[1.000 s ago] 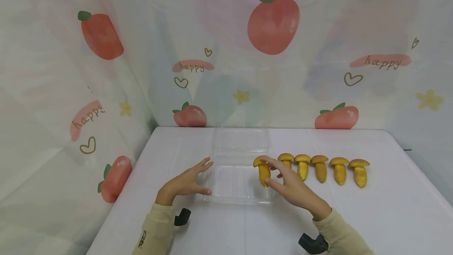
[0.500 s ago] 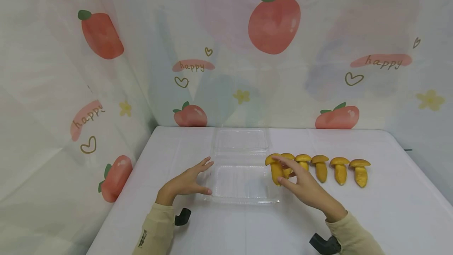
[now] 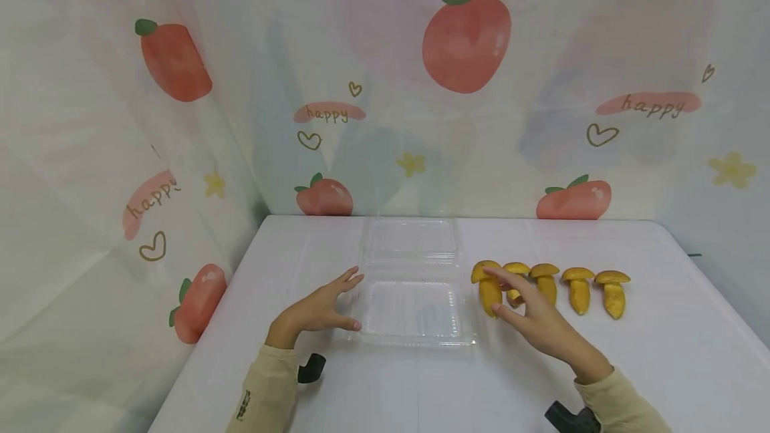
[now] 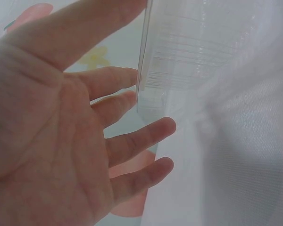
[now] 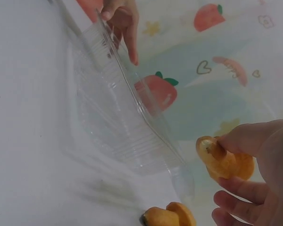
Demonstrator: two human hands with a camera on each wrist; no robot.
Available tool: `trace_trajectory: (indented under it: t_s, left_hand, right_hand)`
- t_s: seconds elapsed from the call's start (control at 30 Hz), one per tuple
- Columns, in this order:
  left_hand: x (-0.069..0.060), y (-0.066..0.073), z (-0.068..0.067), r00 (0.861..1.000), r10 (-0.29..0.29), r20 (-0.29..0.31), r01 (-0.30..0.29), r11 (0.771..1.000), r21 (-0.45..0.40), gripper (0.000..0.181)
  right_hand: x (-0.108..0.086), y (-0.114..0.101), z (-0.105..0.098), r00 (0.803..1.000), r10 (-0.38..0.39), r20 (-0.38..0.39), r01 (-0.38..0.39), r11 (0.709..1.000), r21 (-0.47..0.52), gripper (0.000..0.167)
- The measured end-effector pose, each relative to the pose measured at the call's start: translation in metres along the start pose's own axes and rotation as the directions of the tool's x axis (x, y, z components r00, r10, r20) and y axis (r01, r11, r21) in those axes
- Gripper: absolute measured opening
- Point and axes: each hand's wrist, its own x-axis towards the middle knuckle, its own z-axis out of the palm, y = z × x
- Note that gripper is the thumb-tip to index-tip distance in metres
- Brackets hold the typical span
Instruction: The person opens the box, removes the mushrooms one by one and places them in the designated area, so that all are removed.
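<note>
A yellow mushroom (image 3: 488, 293) with a rounded cap is pinched between thumb and fingers of my right hand (image 3: 532, 313); in the right wrist view this mushroom (image 5: 221, 160) hangs above the table. A clear plastic clamshell box (image 3: 412, 309) lies with its lid laid back, to the left of that hand. My left hand (image 3: 315, 306) stands at the box's left rim, fingers spread and thumb near the front corner. In the left wrist view the left hand's fingers (image 4: 113, 82) reach the rim of the box (image 4: 179, 61); whether they press it is unclear.
Several more yellow mushrooms (image 3: 579, 289) lie in a row on the white table (image 3: 385, 393), right of the box. The right hand and its mushroom partly cover the row's left end. A patterned cloth (image 3: 385, 39) hangs behind the table and on the left.
My right hand has moved right with the mushroom, from over the box's right side to the left end of the row. The left hand and the box stay nearly in place.
</note>
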Motion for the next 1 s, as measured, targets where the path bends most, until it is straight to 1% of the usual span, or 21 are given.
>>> trace_trajectory:
  t_s: [0.13,0.3,0.43,0.57,0.73,0.83,1.0]
  left_hand:
    - [0.000,-0.001,0.000,1.000,0.003,-0.002,-0.003,1.000,-0.006,0.098]
    - [-0.001,-0.002,0.001,1.000,0.005,0.000,-0.005,1.000,-0.006,0.098]
    - [-0.001,0.000,0.000,1.000,0.001,0.001,-0.001,1.000,-0.008,0.098]
    - [-0.001,0.002,-0.001,1.000,-0.006,0.002,0.006,1.000,-0.011,0.098]
    - [-0.001,0.002,-0.001,1.000,-0.007,0.000,0.007,1.000,-0.013,0.097]
    - [0.000,0.001,0.000,1.000,-0.007,-0.001,0.007,1.000,-0.013,0.098]
    - [0.000,-0.001,0.000,1.000,-0.004,-0.001,0.004,1.000,-0.004,0.098]
  right_hand:
    - [-0.004,0.006,-0.003,1.000,0.012,0.002,-0.012,1.000,-0.015,0.055]
    - [-0.008,0.015,-0.010,0.999,0.050,0.005,-0.050,0.998,-0.036,0.058]
    - [-0.011,0.023,-0.016,0.998,0.067,-0.003,-0.067,0.997,-0.033,0.059]
    - [-0.014,0.030,-0.021,0.998,0.063,-0.031,-0.065,0.997,-0.039,0.059]
    - [-0.016,0.039,-0.026,0.996,0.038,-0.078,-0.041,0.999,-0.034,0.057]
    - [-0.016,0.044,-0.028,0.995,0.045,-0.088,-0.048,0.998,-0.036,0.058]
    - [-0.017,0.052,-0.030,0.995,0.056,-0.085,-0.059,0.998,-0.033,0.059]
